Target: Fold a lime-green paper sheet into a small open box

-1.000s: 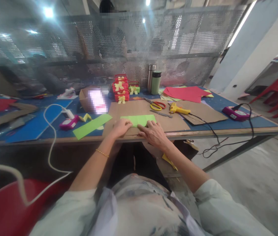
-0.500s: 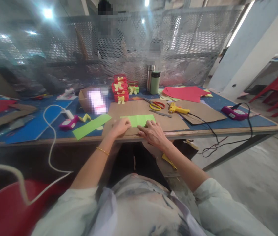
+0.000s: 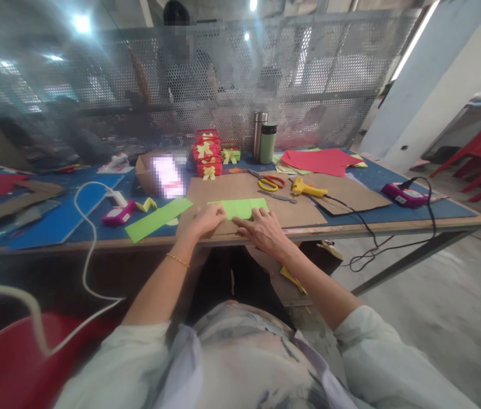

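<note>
A bright green paper strip with faint crease lines lies flat on the brown cardboard before me. My left hand has its fingers curled closed at the strip's left end; the fingertips are partly hidden. At the lower right part of the strip rests my right hand, its fingers stretched out and spread, pressing on the paper. Just beyond are a thin grey blade-like tool, scissors with red and yellow handles, and a yellow glue gun.
A second green strip lies left, near a purple power socket box and a lit phone. Red boxes with yellow bows, a green bottle and red sheets stand or lie behind. A black cord trails right.
My right hand's thumb and nearest finger have shifted slightly left along the strip's lower edge. The left hand and the strip look almost the same.
</note>
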A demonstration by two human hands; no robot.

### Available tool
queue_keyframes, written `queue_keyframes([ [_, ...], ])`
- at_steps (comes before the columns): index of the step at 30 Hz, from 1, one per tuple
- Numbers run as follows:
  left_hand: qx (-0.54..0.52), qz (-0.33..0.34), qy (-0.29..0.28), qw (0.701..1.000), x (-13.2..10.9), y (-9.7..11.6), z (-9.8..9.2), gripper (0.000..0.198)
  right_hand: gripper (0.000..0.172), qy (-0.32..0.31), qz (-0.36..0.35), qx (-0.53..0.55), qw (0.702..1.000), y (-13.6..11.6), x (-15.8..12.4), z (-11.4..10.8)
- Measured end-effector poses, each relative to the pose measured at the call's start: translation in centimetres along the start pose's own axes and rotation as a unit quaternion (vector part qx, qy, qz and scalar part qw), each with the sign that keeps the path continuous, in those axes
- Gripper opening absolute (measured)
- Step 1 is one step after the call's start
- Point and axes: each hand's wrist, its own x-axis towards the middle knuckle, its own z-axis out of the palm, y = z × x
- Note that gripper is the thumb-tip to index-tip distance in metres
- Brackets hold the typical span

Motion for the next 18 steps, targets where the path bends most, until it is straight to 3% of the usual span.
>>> queue_keyframes([
  [4,0.008,-0.006,-0.008,1.000,-0.05,0.01,-0.13,0.012,0.044,-0.021,-0.003,-0.008,1.000,-0.24,0.35,-0.58],
  [18,-0.004,-0.003,-0.018,1.000,-0.12,-0.32,-0.47,0.015,0.042,-0.006,0.011,-0.001,1.000,-0.52,0.73,-0.02],
])
